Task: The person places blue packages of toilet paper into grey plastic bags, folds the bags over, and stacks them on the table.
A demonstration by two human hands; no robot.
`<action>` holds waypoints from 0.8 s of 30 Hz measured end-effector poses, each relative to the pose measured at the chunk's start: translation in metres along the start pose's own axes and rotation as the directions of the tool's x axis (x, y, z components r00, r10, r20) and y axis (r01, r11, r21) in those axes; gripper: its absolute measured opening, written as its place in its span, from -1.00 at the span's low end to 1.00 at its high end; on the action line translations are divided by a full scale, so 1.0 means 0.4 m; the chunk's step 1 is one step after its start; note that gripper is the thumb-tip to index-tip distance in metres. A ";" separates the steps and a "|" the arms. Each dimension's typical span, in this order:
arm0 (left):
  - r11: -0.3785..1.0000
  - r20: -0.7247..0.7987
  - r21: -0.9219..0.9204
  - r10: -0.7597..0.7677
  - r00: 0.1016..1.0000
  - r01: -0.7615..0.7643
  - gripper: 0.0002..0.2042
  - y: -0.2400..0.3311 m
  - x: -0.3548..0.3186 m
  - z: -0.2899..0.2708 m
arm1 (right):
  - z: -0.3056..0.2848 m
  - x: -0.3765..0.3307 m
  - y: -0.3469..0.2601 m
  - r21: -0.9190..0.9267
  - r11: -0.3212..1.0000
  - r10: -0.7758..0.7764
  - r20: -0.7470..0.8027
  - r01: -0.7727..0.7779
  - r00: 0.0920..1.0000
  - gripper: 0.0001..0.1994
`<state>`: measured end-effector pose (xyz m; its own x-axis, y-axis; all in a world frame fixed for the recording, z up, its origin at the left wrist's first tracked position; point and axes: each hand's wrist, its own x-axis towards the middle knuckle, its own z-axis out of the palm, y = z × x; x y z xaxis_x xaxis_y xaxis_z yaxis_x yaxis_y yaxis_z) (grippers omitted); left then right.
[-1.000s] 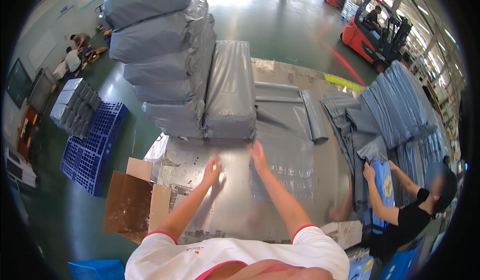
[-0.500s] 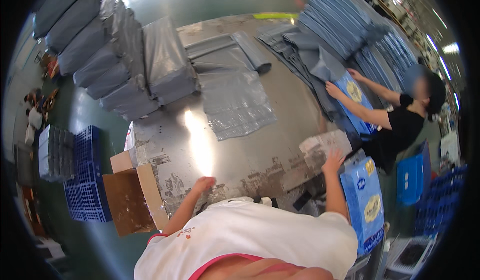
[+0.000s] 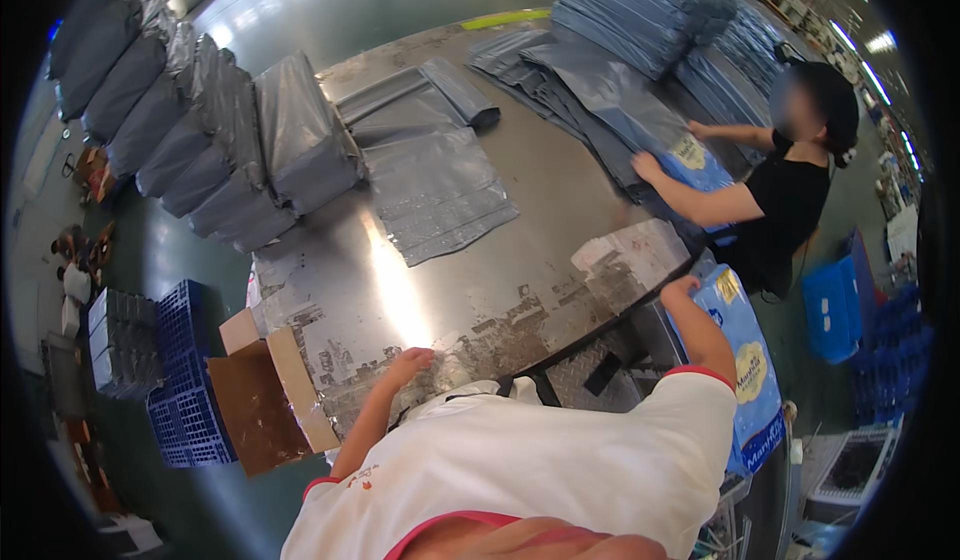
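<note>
My right hand (image 3: pixel 682 288) is at the top edge of a blue printed plastic bag (image 3: pixel 738 345), its fingers closed at that edge. The bag hangs down on my right side and seems to lie over others like it. My left hand (image 3: pixel 408 364) rests at the near edge of the metal table (image 3: pixel 470 305) with its fingers stretched out, holding nothing. Ahead on the table lie a flat grey plastic bag (image 3: pixel 435 195) and a folded grey one (image 3: pixel 455 92).
Stacks of grey bags (image 3: pixel 305 140) stand at the table's left. A co-worker (image 3: pixel 790 175) at the right handles another blue bag (image 3: pixel 695 165) beside grey sheets. A cardboard box (image 3: pixel 262 400) and a blue pallet (image 3: pixel 185 380) are at left. A whitish block (image 3: pixel 630 255) sits near the table's right edge.
My right hand has moved from near the whitish block to the top edge of the blue bag. The view has shifted slightly. The co-worker's grey-and-blue bag now lies flatter.
</note>
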<state>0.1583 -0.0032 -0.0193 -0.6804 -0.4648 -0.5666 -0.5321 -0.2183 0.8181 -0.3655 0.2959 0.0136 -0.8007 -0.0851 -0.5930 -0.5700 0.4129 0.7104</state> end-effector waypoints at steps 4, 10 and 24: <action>0.988 -0.015 0.144 0.056 0.998 -0.053 -0.70 -0.047 -0.043 -0.006 | -0.064 -0.006 0.006 -0.131 0.951 -0.283 -0.011 0.279 0.959 -0.75; 0.992 -0.132 0.120 -0.012 0.991 0.028 -0.71 -0.177 -0.092 -0.006 | -0.176 -0.103 -0.005 -0.380 0.683 -0.635 0.113 0.624 0.764 -0.75; 0.964 -0.270 0.244 -0.033 0.962 0.102 -0.69 -0.142 -0.159 0.055 | -0.126 -0.211 -0.206 -0.240 0.187 -0.867 0.416 0.952 0.276 -0.80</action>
<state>0.2208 0.0578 -0.0319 -0.5014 -0.6715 -0.5457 -0.7053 -0.0481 0.7073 -0.2602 0.2234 0.0240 0.3500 -0.0045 -0.9367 -0.9138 -0.2217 -0.3404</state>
